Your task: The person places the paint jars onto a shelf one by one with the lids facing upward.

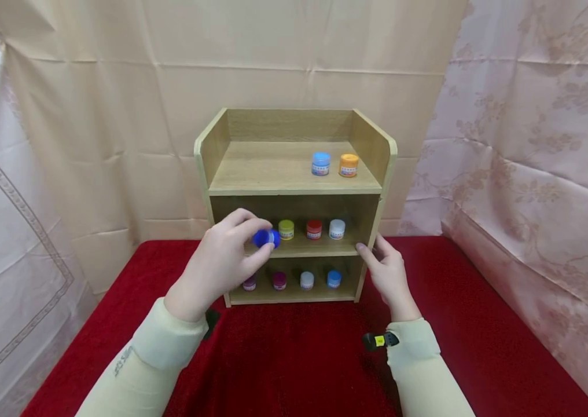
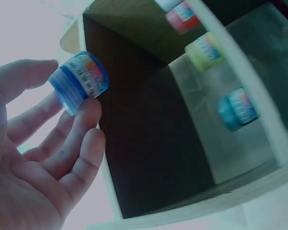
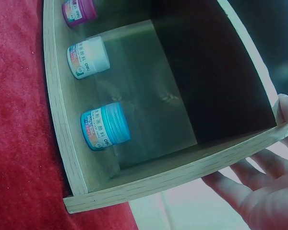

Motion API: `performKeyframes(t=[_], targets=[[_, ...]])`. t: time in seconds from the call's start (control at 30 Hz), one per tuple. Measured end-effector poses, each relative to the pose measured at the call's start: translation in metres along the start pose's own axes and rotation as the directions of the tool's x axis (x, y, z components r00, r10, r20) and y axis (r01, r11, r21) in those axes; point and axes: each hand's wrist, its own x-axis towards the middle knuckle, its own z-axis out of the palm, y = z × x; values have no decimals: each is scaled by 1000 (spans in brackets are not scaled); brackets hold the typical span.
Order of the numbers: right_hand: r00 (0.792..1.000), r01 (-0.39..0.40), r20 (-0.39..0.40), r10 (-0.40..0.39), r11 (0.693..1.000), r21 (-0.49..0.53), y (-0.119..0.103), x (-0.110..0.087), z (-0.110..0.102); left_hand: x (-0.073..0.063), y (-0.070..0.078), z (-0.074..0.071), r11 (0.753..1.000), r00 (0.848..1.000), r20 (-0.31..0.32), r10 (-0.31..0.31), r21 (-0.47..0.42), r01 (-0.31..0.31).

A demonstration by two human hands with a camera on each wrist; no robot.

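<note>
My left hand [image 1: 226, 249] pinches a dark blue paint jar [image 1: 266, 238] between thumb and fingers, in front of the left part of the middle shelf. Seen from the left wrist, the blue jar [image 2: 79, 81] is tilted, its printed label showing. The right hand [image 1: 388, 272] holds the right side panel of the wooden shelf unit [image 1: 294, 191], thumb on the front edge and fingers round the outside. On the middle shelf stand yellow [image 1: 286, 230], red [image 1: 314, 230] and white [image 1: 337, 229] jars. A teal jar [image 2: 236, 109] there is hidden behind the left hand in the head view.
Light blue [image 1: 320, 164] and orange [image 1: 348, 165] jars stand on the top shelf, towards the right. Along the bottom shelf are purple, magenta [image 1: 279, 281], white [image 1: 307, 281] and blue [image 1: 333, 280] jars. A red cloth [image 1: 294, 359] covers the table; curtains hang behind.
</note>
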Motion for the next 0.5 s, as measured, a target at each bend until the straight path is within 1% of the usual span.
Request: performKeyframes(t=[0.1,0.2,0.33,0.5], targets=[[1000,-2,7,2,1000,1,0,1,1,14,3,-6,1000,1000,-24,20,-6,-20],[1000,9,9,-9,1000,4,1,1,1,29,5,-13,1000,999,-45,28,-5,-28],[1000,21,3,-21,1000,4,3,1,0,50,5,-21,1000,999,-53,8,-22,-10],[999,41,-1,-41,999,2,3,0,0,73,-1,-28,1000,999,-43,-21,-20,20]])
